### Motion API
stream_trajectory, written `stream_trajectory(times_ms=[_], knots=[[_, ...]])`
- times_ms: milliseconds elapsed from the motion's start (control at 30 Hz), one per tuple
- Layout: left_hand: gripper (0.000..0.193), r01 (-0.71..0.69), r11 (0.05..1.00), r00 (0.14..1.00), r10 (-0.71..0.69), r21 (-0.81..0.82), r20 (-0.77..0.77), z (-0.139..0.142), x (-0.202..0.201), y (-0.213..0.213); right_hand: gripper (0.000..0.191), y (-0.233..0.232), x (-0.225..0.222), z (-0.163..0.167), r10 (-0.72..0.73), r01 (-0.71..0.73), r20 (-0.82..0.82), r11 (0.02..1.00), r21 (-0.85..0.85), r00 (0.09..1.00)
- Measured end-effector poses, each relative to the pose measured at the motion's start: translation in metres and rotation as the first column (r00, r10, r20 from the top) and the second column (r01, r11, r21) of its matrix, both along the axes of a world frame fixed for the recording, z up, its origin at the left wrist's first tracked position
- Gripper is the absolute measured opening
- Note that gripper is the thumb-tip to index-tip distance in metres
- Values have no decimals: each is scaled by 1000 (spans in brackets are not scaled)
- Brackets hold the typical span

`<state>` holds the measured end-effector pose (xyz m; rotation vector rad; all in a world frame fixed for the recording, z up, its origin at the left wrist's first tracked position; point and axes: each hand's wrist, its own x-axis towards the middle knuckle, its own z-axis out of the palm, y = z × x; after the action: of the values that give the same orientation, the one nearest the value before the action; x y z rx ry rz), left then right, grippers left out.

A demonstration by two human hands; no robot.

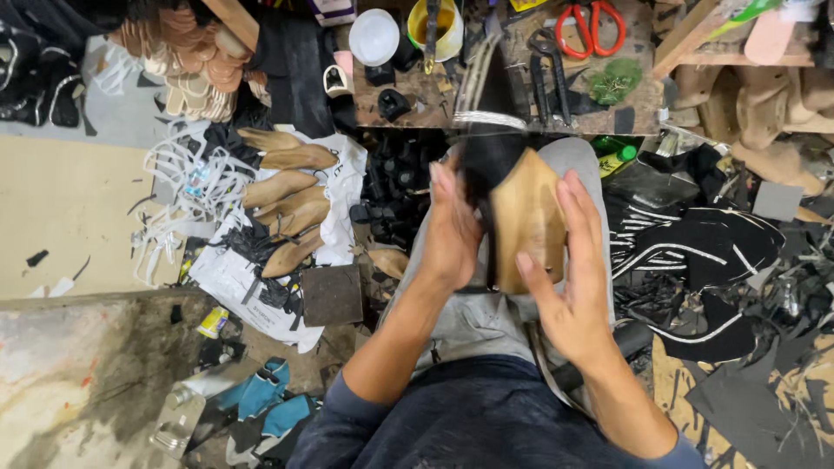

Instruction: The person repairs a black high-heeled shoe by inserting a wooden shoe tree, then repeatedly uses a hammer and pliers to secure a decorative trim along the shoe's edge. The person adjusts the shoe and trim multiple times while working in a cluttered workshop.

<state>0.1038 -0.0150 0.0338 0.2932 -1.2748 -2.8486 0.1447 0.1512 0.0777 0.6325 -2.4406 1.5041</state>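
Observation:
On my lap rests a tan wooden shoe form [526,221] with dark material over its far end. My left hand [450,230] presses flat against its left side, fingers together and slightly blurred. My right hand [573,274] lies along its right side, fingers stretched up the edge and thumb on the near end. Both hands clasp the form between them above my grey trousers [473,317].
Several tan shoe forms [282,187] lie on white sheets to the left. A cluttered wooden bench [530,104] ahead holds red-handled scissors [591,22], pliers, a yellow cup and a white lid. Black shoe uppers with white stripes [695,252] pile at right. Scraps cover the floor.

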Motion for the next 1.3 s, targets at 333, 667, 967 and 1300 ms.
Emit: stream_trajectory(times_ms=[333,667,967,1300], knots=[[109,192,829,981,-159,525,-108,0,-24,-26,38,-3,16,18,-107,93,-67,980,-176,992],[116,87,591,965,-249,802,79,-27,-45,-44,23,-7,19,26,-112,112,282,994,15,953],[114,48,585,970,-219,810,101,-60,-51,-49,18,-16,25,35,9,96,432,971,-220,902],[120,255,585,965,-205,770,-164,-66,-56,-53,26,-39,48,18,3,61,419,988,-140,908]])
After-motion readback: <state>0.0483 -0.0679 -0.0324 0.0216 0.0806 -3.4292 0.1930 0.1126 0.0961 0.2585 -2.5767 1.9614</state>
